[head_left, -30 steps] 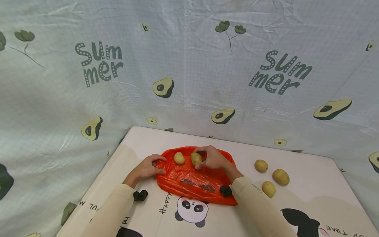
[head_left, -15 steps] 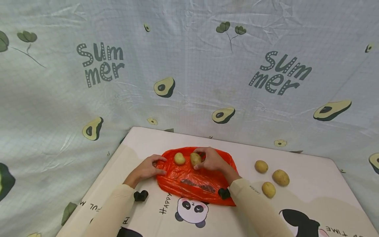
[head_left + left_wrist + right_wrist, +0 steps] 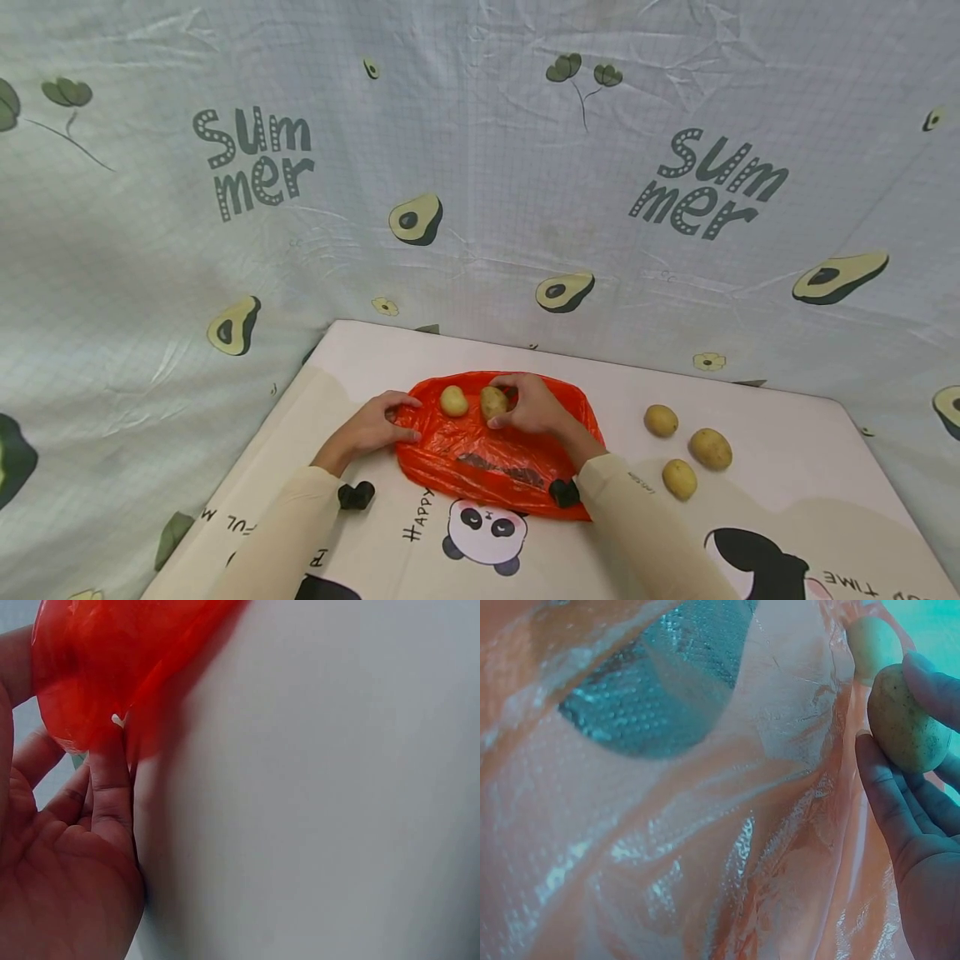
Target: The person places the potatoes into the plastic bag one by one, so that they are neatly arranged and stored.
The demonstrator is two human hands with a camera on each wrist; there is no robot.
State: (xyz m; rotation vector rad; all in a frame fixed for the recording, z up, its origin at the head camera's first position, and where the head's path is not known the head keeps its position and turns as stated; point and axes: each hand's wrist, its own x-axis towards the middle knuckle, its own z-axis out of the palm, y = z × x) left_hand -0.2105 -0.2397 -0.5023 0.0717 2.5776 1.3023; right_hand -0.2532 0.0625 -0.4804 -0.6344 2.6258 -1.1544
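A red plastic bag [image 3: 517,462] lies spread on the table. My left hand [image 3: 375,425] grips its left end, the thumb and fingers curved about the edge. In the left wrist view, red film [image 3: 112,667] covers a fingertip. My right hand [image 3: 534,406] pinches a potato [image 3: 493,403] between thumb and fingers over the far part of the bag. The right wrist view shows this potato [image 3: 906,720] in the fingers. Just left of it, a paler potato [image 3: 453,402] rests on the bag, apart from both hands.
To the right of the bag lie three loose potatoes, one farther back [image 3: 661,421], a larger one [image 3: 710,449] and a nearer one [image 3: 679,479]. A patterned sheet [image 3: 480,167] hangs behind the white table [image 3: 600,367].
My right hand and its potato have shifted slightly left, nearer the paler potato. The left hand stays at the bag's edge.
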